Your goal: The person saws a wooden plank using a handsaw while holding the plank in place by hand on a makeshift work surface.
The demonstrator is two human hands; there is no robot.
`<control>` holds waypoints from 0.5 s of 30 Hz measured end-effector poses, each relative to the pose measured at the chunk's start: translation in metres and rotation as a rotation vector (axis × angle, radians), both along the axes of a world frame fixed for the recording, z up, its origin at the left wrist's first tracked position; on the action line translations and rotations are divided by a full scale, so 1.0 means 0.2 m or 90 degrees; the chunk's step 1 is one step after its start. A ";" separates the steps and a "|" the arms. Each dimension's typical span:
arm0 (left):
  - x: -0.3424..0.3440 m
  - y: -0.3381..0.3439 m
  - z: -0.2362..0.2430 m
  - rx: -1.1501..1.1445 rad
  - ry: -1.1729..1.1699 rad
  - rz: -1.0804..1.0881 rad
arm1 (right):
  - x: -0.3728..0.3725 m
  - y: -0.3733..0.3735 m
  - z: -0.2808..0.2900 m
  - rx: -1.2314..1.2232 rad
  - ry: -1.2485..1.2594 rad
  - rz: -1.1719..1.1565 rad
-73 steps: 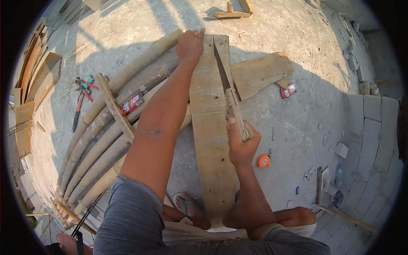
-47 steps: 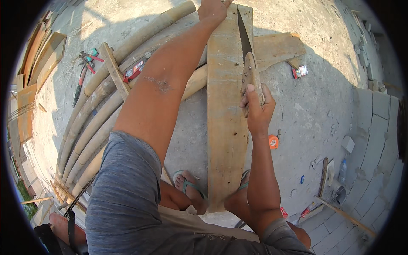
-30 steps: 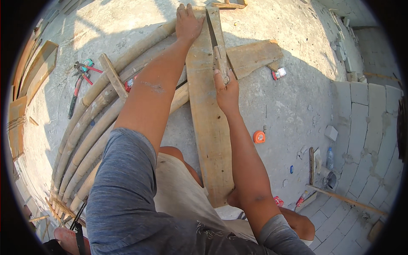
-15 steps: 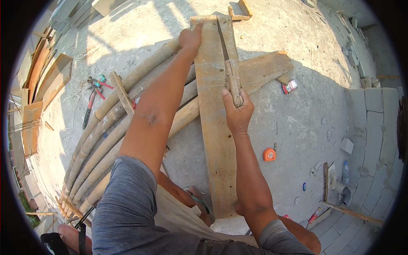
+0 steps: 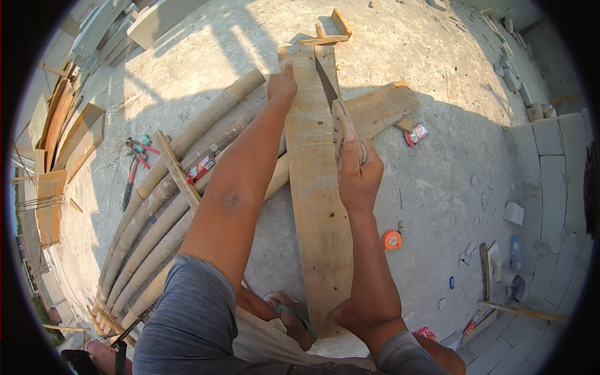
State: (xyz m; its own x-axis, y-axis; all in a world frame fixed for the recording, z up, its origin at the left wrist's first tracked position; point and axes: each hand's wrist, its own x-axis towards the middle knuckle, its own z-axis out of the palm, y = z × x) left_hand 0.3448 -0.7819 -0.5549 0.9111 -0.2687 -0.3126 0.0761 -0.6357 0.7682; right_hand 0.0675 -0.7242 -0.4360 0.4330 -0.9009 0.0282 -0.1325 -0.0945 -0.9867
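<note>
A long wooden plank [image 5: 315, 206] runs away from me, resting across another board [image 5: 384, 112]. My left hand [image 5: 282, 86] is closed on its left edge near the far end, thumb on top. My right hand [image 5: 361, 172] is wrapped round the wooden handle of a handsaw [image 5: 326, 84]. The saw's dark blade lies along a lengthwise slit close to the plank's right edge, where a narrow strip shows beyond it. My fingers hide part of the handle.
Several bamboo poles [image 5: 147, 187] lie left under my arm, with a short wood strip [image 5: 178, 169] across them. Pliers [image 5: 139, 150] lie farther left. An orange tape measure [image 5: 392, 239] and a red-and-white packet [image 5: 415, 134] lie right. Pale blocks [image 5: 553, 181] form a wall.
The whole view has shifted slightly. My right hand and the saw handle have swung a little to the right, away from the plank's middle. My left hand still holds the edge.
</note>
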 end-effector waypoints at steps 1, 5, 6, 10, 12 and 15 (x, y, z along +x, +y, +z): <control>-0.07 0.03 -0.03 0.004 0.001 -0.003 | -0.04 0.05 0.02 -0.009 0.002 -0.020; -0.15 0.05 -0.03 0.076 -0.104 0.021 | 0.10 -0.05 -0.04 -0.054 0.007 -0.046; -0.17 0.05 -0.03 0.061 -0.099 0.022 | 0.20 -0.14 -0.04 -0.066 0.034 -0.040; -0.22 0.01 -0.02 0.016 -0.086 -0.002 | 0.36 -0.34 -0.07 -0.116 0.046 -0.041; -0.16 0.07 -0.04 0.029 -0.134 0.034 | 0.18 -0.12 -0.08 -0.056 0.016 -0.038; -0.11 0.11 -0.09 0.012 -0.108 0.031 | 0.06 0.02 -0.05 -0.002 -0.008 -0.040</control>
